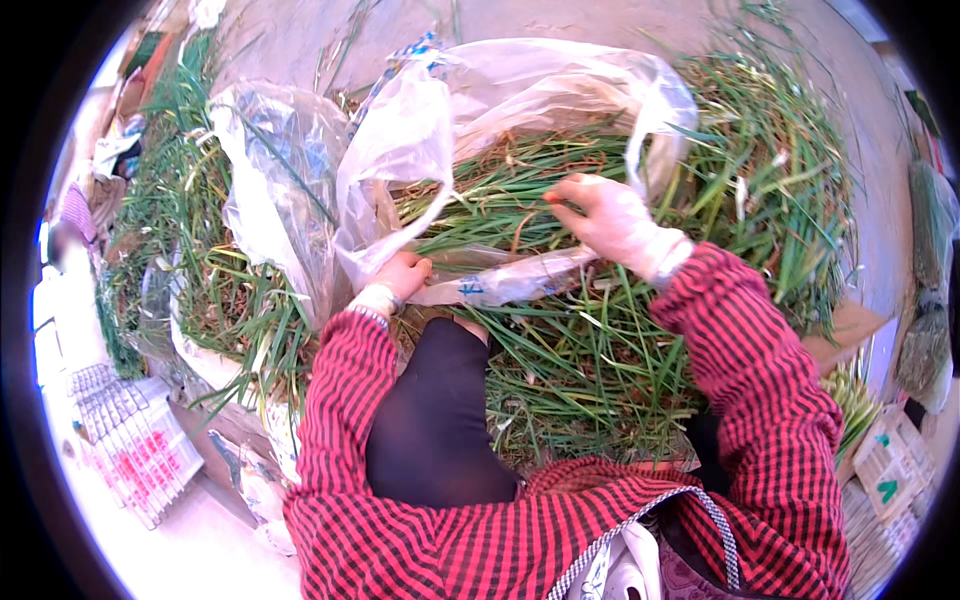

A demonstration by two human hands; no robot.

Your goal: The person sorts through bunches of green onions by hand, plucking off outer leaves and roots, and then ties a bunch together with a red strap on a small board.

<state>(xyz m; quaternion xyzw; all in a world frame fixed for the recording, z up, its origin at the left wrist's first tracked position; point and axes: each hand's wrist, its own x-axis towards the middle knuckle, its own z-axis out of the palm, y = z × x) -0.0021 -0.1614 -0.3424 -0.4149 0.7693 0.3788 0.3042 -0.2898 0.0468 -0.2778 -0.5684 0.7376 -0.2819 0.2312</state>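
A clear plastic bag (pixel 510 283) lies spread open before me, its front rim rolled and bearing blue print. Inside it is a bed of long green leafy stalks (pixel 487 217), like chives or scallions, mixed with brown dry strands. My left hand (pixel 397 281) pinches the bag's left front rim. Above the stalks, at the bag's right side, hovers my right hand (pixel 611 221), pale and seemingly gloved, fingers bent together; orange shows at a fingertip. Whether it grips anything is unclear. Another crumpled clear bag (pixel 289 187) stands left of the open one.
Loose greens heap up on the right (pixel 772 187), on the left (pixel 217 292) and around my knee (pixel 427 412). At lower left is a wire rack (pixel 124 427) with red writing behind it. Wrapped bundles (pixel 926 330) lie far right. A person (pixel 71 225) is at the far left.
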